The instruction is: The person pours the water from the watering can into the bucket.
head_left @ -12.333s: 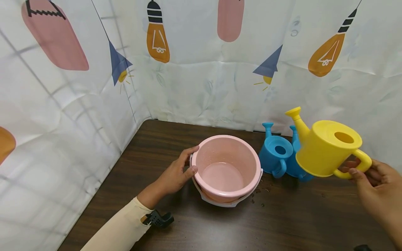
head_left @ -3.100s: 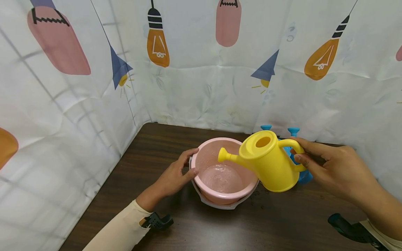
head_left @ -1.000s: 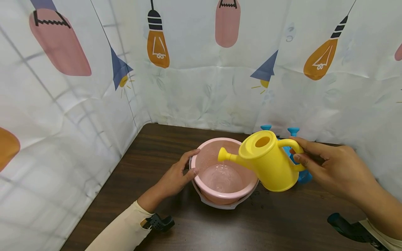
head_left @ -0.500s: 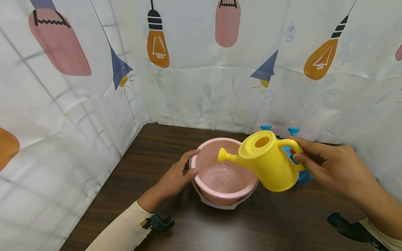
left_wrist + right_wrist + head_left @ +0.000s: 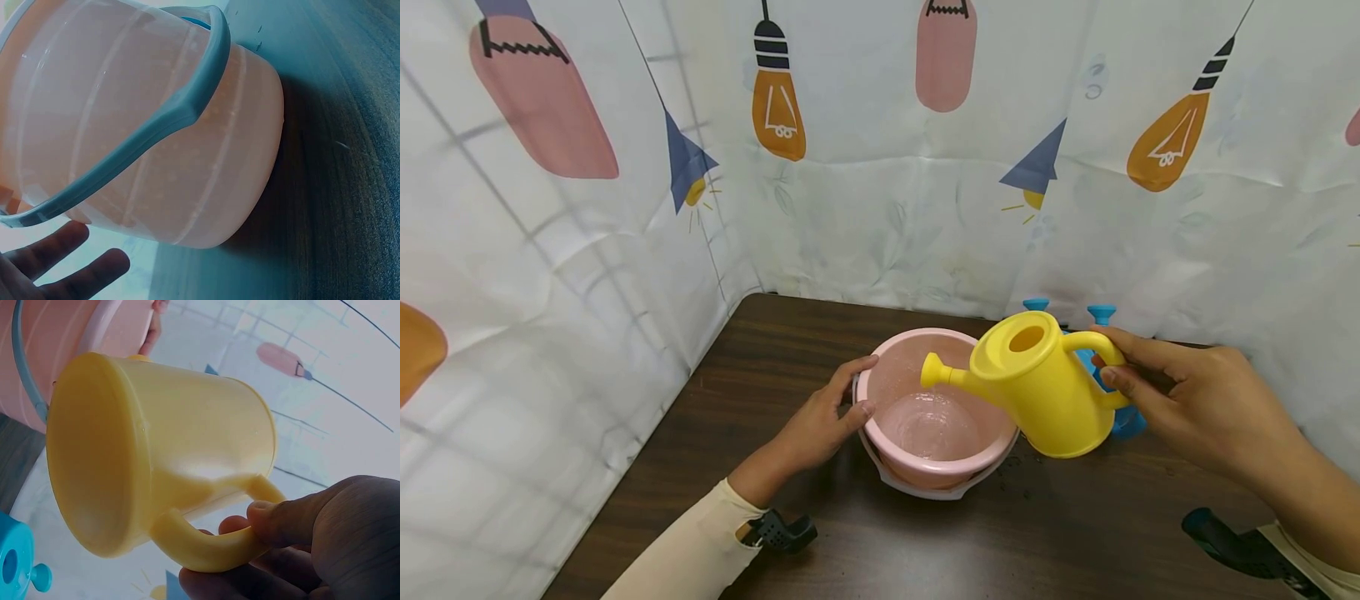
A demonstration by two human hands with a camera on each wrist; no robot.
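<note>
In the head view my right hand (image 5: 1187, 396) grips the handle of a yellow watering can (image 5: 1056, 400). The can is tilted left, its spout head over the opening of a pink bucket (image 5: 936, 467). Rippled water (image 5: 931, 425) shows inside the bucket; I cannot make out a stream. My left hand (image 5: 820, 417) holds the bucket's left rim with thumb and fingers. Two fingers (image 5: 87, 275) extend beside the bucket wall in the left wrist view. The right wrist view shows thumb and fingers closed round the can's handle (image 5: 212, 550).
Behind the yellow can stand two blue watering cans (image 5: 1127, 421), mostly hidden. A pale bail handle (image 5: 181, 112) hangs around the bucket. Water drops lie on the dark wooden table (image 5: 760, 350) to its right. A printed white curtain (image 5: 880, 225) closes off the back and left.
Since the oldest frame, the yellow can has come left and tipped over the bucket, and water has appeared inside. During the last second the hands stay put while the water's ripples shift.
</note>
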